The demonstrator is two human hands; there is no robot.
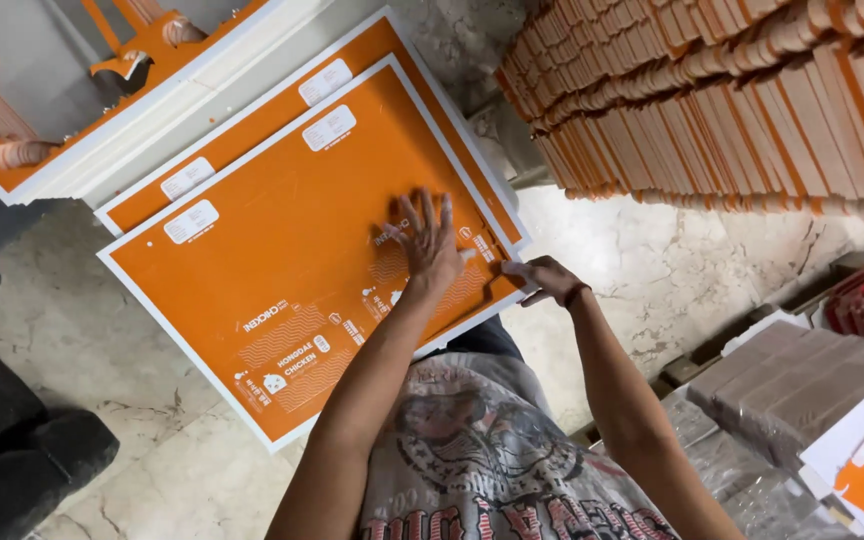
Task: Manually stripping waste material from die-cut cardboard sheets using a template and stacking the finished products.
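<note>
Looking down from the head camera, I see my left hand (430, 245) pressed flat, fingers (414, 212) spread open, on the top orange printed cardboard sheet with a white border (282, 250). That sheet lies across the middle of the view on a pale stone floor (672, 270), stacked slightly askew over a second orange sheet (282, 110) whose edge peeks out toward 12 o'clock.

My right hand (544, 278) sits at 3 o'clock from the left one, at the sheet's near corner. Its fingers are curled at the white edge, and I judge they are pinching or lifting that corner, though I cannot tell whether they have truly closed on it.

At 1 to 2 o'clock a tall bank of stacked orange and white die-cut card pieces (732, 100) leans across the frame. At 11 o'clock lies a white frame with orange offcuts (102, 120). At 4 o'clock rest grey bundles of flat card (802, 380).

My judgement: the step in hand is steadying the top sheet with one palm while freeing its corner with the other. The next move calls for a firm grip on the corner and a clean peel upward, with the lower sheet staying put.
</note>
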